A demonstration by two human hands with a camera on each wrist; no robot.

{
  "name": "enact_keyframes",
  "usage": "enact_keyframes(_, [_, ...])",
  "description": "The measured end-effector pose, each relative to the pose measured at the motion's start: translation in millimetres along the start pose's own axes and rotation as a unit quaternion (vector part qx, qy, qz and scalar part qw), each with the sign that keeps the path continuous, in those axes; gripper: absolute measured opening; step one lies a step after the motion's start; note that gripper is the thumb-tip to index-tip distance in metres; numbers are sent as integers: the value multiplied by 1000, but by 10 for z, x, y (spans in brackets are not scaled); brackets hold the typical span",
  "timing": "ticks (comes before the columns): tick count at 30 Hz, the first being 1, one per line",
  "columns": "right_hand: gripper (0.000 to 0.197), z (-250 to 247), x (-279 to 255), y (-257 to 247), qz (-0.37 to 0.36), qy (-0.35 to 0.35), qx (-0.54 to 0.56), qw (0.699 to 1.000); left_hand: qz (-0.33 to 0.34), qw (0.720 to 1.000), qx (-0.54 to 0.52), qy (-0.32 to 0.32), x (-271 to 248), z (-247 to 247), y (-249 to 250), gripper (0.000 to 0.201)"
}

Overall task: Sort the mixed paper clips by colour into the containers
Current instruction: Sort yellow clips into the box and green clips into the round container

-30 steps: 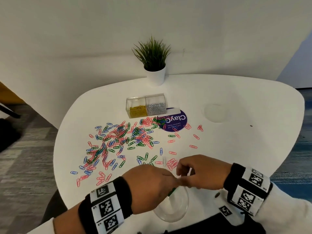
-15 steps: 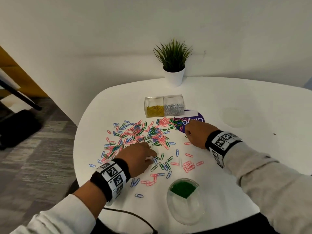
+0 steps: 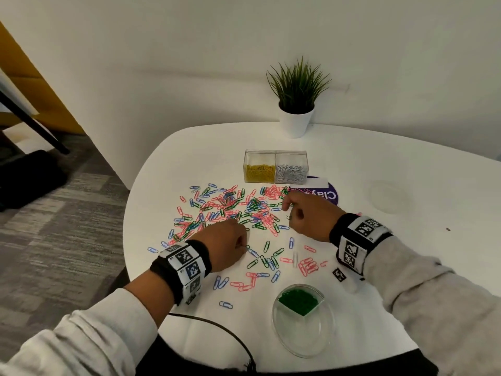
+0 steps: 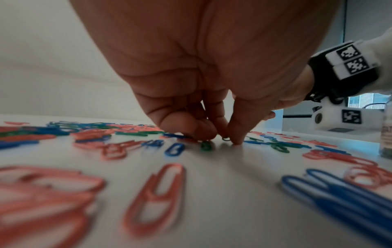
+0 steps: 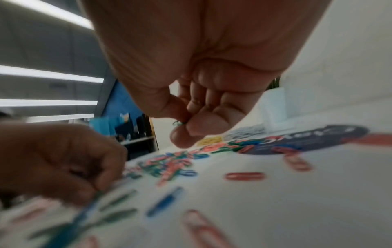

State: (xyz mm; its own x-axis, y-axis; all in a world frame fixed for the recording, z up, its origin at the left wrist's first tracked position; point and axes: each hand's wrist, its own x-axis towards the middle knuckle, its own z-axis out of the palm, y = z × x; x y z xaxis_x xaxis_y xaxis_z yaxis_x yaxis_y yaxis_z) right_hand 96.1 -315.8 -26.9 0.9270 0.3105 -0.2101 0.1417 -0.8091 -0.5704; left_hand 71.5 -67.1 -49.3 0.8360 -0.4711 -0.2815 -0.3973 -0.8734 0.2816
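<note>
both hands are down in the scatter of clips (image 3: pixel 233 210) on the white desk (image 3: pixel 406 267), pink, blue and green all mixed together across its middle. the left hand (image 3: pixel 226 244) sits at the near edge of the pile, fingers curled, tips on the desk; in the left wrist view thumb and forefinger (image 4: pixel 235 134) pinch at a green clip (image 4: pixel 226 139) right on the surface, with another green one lying just in front. the right hand (image 3: pixel 305 215) is at the far right of the pile, beside the purple sticker (image 3: pixel 329 195), lifted a touch off the desk. its fingers are clenched, and the right wrist view shows a small green clip (image 5: pixel 177 123) caught between thumb and fingertip, only a loop of it poking out.

nearest the person, a round clear dish (image 3: pixel 303 335) stands on the desk, divided into sections, and one section holds a heap of green clips (image 3: pixel 298 301); the other sections look bare, though glare makes that hard to judge. at the far side of the pile a clear box (image 3: pixel 275 166) has two compartments, yellow clips on the left, silver on the right. behind it, a potted plant (image 3: pixel 296 104) against the wall. a black cable (image 3: pixel 217 329) trails over the near desk edge. loose pink and blue clips lie between the left hand and the dish.
</note>
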Motion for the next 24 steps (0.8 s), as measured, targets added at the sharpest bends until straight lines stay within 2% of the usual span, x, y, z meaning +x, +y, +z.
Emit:
enact_keyframes(2, [22, 29, 26, -91, 3, -41, 47, 998, -5, 1000, -4, 9, -25, -21, -10, 10])
enact_keyframes(4, [19, 57, 48, -171, 5, -95, 23, 995, -9, 1000, -21, 19, -52, -46, -23, 7])
enact_keyframes(6, [15, 103, 52, -211, -26, -138, -55, 989, -20, 997, -64, 29, -81, -66, -41, 3])
enact_keyframes(8, [22, 168, 26, -220, -89, -163, -176, 967, -20, 993, -114, 29, -111, -85, -42, 17])
enact_keyframes(10, [29, 224, 4, -219, -135, -169, -256, 942, -6, 993, -121, 8, -128, -98, -23, 27])
enact_keyframes(14, [23, 244, 0, -182, -174, -138, -298, 928, 0, 992, -124, -26, -117, -81, 70, 16])
enact_keyframes(16, [24, 275, -12, -162, -192, -131, -328, 916, 3, 996, -85, -30, -107, -59, 148, 14])
enact_keyframes(19, [25, 358, -24, -157, -193, -123, -369, 901, 2, 999, 6, -42, -111, -23, 260, 28])
enact_keyframes(24, [22, 367, 26, -204, -117, -136, -339, 924, -1, 992, 116, -48, -136, 115, 406, 19])
